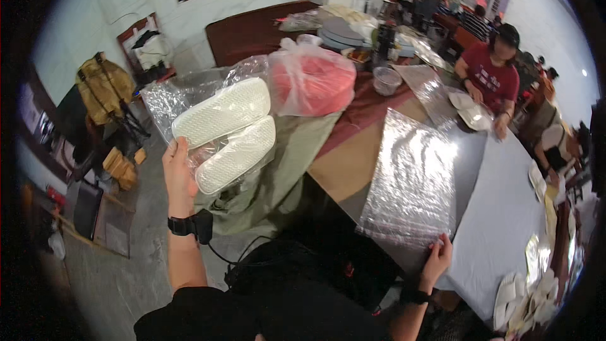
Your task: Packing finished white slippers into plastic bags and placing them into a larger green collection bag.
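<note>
My left hand [180, 167] is closed on the near edge of a pair of white slippers [237, 151], held up at the left with their textured soles toward me. Thin transparent plastic around them catches the light. At the lower right, my right hand [439, 256] pinches the near right corner of a transparent plastic bag [413, 183]. That shiny bag lies flat on the table, perhaps on top of others like it; I cannot tell how many.
A grey table cover [505, 215] spreads to the right. Beyond the slippers sits a pink bundle [312, 82] in thin plastic. A co-worker [492, 69] in a red shirt handles pale slippers [470, 110] across the table. More white slippers [508, 300] lie at the near right edge.
</note>
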The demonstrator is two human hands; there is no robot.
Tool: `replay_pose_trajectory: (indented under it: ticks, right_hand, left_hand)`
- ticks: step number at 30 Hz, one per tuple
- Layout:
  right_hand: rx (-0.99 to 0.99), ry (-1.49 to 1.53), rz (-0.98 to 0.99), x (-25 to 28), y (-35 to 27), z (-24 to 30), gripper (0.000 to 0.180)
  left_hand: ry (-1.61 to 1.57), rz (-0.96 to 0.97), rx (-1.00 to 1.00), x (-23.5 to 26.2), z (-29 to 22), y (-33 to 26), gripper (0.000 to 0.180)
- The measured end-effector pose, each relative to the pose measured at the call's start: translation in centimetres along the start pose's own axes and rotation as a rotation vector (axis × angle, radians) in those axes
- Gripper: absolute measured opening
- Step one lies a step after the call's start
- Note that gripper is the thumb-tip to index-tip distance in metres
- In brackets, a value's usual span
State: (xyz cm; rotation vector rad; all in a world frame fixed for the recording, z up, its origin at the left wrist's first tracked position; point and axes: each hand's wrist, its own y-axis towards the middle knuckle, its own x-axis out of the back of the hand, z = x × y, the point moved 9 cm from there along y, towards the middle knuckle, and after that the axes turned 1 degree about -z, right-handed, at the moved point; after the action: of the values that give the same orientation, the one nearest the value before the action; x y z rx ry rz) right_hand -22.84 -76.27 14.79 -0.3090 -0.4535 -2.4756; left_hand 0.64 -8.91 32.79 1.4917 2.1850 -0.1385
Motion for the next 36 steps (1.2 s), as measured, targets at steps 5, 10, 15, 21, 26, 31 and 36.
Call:
replay_pose_trajectory:
  ticks: [5, 10, 15, 21, 26, 31, 36]
  right_hand:
    - [0.068, -0.02, 0.024, -0.2, 0.3, 0.3, 0.033]
    - [0.18, -0.236, 0.112, -0.4, -0.5, 3.7, 0.033]
    - [0.443, -0.272, 0.066, -0.9, -1.9, 8.9, 0.031]
    - [0.787, -0.424, 0.471, -10.5, -6.4, 17.5, 0.031]
    - [0.551, -0.361, 0.738, -14.6, -7.4, 17.3, 0.028]
    - [0.637, -0.468, 0.574, -12.8, -7.6, 17.6, 0.029]
    - [0.551, -0.456, 0.6, -12.5, -8.4, 17.7, 0.026]
  left_hand:
    - [0.082, -0.17, -0.003, 6.8, 2.0, 0.5, 0.031]
    - [0.416, -0.231, -0.006, 10.2, 5.7, 1.6, 0.027]
    - [0.831, -0.036, 0.02, 10.1, 11.5, 2.9, 0.026]
    - [1.069, 0.378, 0.211, 8.7, 19.3, 3.1, 0.028]
    - [1.158, 0.19, -0.067, 8.7, 16.2, 8.8, 0.024]
    - [1.257, -0.024, -0.173, 2.6, 11.1, 10.0, 0.027]
    - [1.568, 0.371, -0.193, 1.8, 29.8, 6.3, 0.053]
